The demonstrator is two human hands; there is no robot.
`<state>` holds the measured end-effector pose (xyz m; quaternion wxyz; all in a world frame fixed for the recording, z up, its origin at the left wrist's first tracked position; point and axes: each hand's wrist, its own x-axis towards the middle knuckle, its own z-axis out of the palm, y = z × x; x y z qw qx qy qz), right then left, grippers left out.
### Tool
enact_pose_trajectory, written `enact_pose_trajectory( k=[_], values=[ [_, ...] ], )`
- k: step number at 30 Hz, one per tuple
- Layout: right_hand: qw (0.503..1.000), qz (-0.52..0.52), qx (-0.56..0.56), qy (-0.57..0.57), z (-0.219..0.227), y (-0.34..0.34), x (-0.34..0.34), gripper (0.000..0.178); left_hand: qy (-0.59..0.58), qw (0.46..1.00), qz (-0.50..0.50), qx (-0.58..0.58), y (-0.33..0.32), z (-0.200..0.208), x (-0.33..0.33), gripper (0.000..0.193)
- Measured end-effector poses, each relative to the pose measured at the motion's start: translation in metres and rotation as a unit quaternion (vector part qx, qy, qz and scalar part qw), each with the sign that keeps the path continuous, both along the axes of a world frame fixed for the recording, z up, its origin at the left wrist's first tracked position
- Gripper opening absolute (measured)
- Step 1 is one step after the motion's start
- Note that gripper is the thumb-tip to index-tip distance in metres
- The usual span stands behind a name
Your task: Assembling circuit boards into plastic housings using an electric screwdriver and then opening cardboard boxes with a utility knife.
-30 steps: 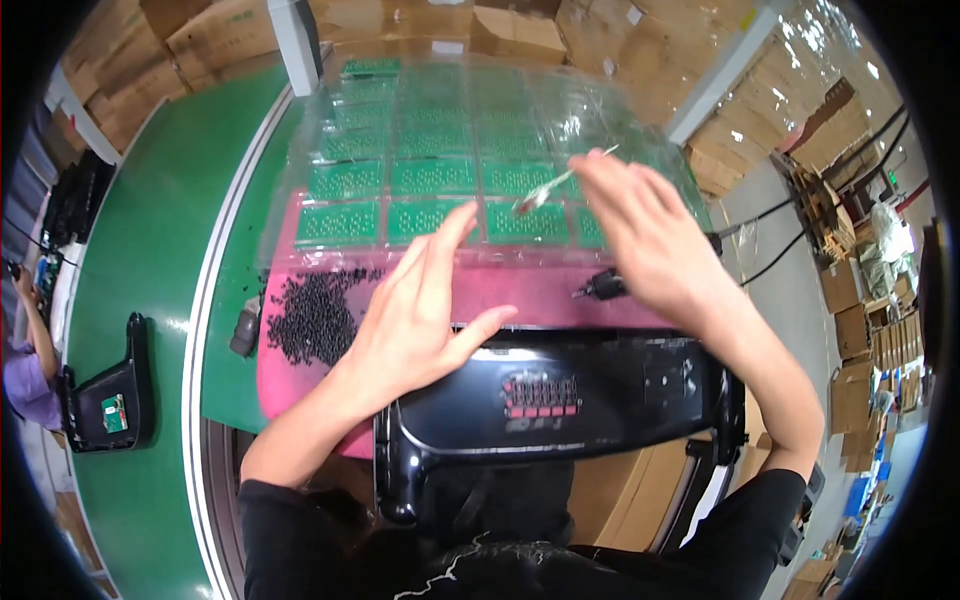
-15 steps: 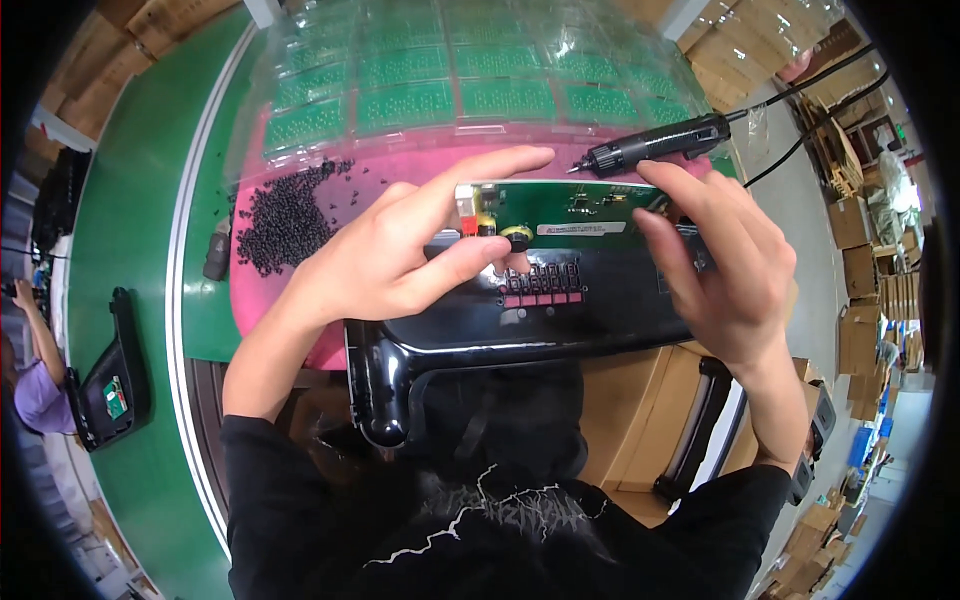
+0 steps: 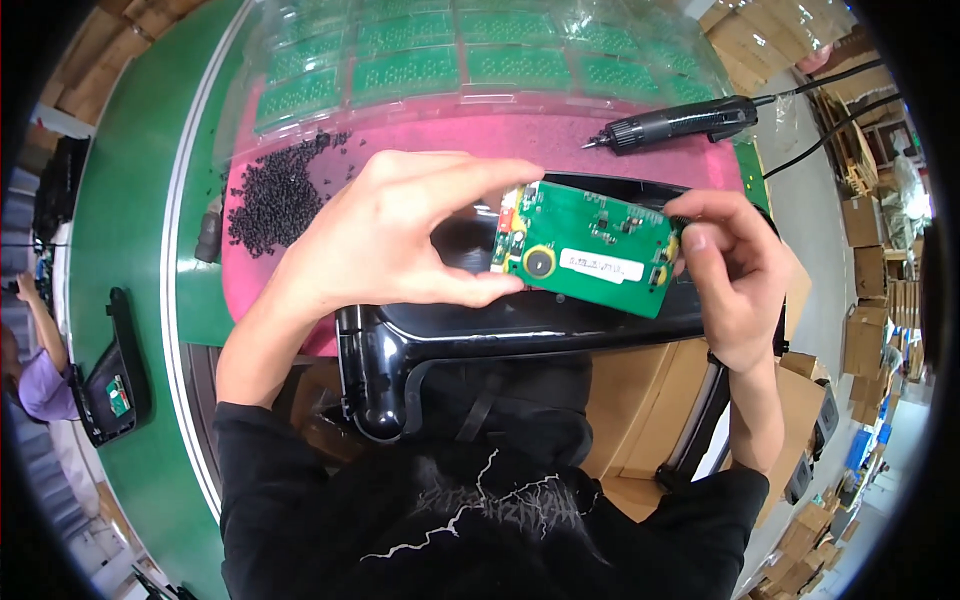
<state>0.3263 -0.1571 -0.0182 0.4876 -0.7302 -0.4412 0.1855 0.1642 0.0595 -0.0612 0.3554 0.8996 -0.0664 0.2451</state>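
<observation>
A green circuit board is held up between my hands, its component side with a white label facing me. My left hand grips the board's left end, thumb on the lower corner and index finger on the upper one. At the board's right end, my right hand has thumb and bent fingers pinched at the upper corner, by a dark part whose kind I cannot make out. Below the board lies a glossy black plastic housing with a rounded arm at its left end; the board and my hands hide much of it.
A pink mat bears a heap of small black screws and a black electric screwdriver. Behind stand clear plastic trays of green boards. A cardboard box is below right. Far left, another person's arm shows near a black housing.
The board has tilted so that its face now shows fully, and it sits slightly farther right. My right hand's fingers have closed in at its right end.
</observation>
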Motion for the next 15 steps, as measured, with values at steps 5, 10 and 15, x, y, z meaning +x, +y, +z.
enact_pose_trajectory(
  k=[5, 10, 15],
  values=[
    [0.99, 0.141, -0.018, 0.02, -0.016, -0.013, 0.011, 0.053, -0.031, 0.998, -0.055, 0.024, -0.002, -0.006, 0.001, 0.059],
    [0.978, 0.17, -0.075, -0.091, -0.033, -0.016, 0.012, 0.065, 0.095, 0.989, -0.095, 0.062, 0.002, -0.009, -0.003, 0.054],
    [0.978, 0.16, -0.052, -0.126, -0.056, -0.006, 0.016, 0.058, 0.092, 0.989, -0.07, 0.094, 0.002, -0.021, 0.001, 0.053]
  ],
)
